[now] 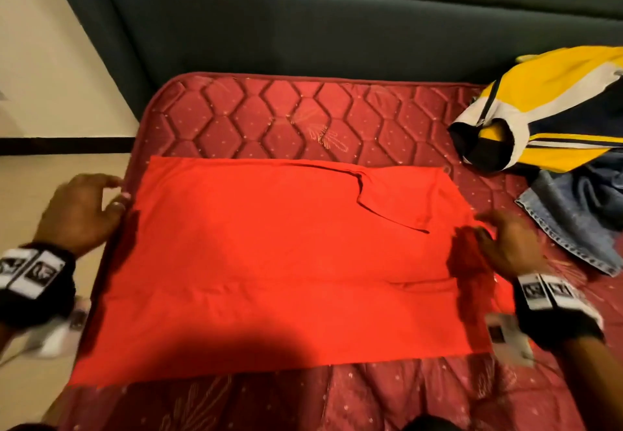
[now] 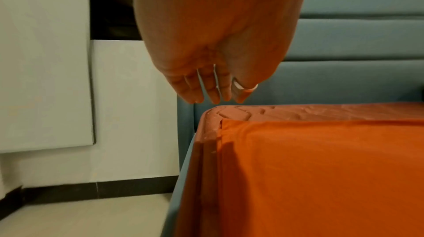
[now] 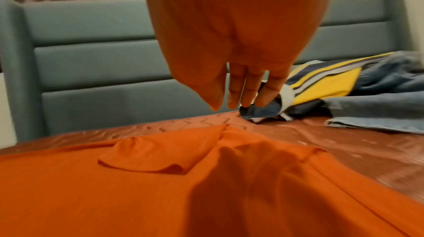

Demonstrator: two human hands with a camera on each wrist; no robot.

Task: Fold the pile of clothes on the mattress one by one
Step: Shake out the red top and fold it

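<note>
An orange-red garment (image 1: 276, 262) lies spread flat across the dark red quilted mattress (image 1: 269, 110), its sleeve folded in at the upper right. My left hand (image 1: 84, 208) hovers off the garment's left edge, fingers straight and holding nothing; the left wrist view shows that left hand (image 2: 213, 92) above the garment (image 2: 321, 177). My right hand (image 1: 505, 245) hovers at the garment's right edge, fingers straight, also empty. In the right wrist view the right hand (image 3: 241, 93) hangs above the garment (image 3: 160, 186) and casts a shadow on it.
A yellow, white and navy jacket (image 1: 546, 107) and blue jeans (image 1: 580, 215) lie heaped at the mattress's far right. A teal padded headboard (image 1: 337, 26) runs behind. The floor (image 1: 50, 167) and a white wall lie left of the bed.
</note>
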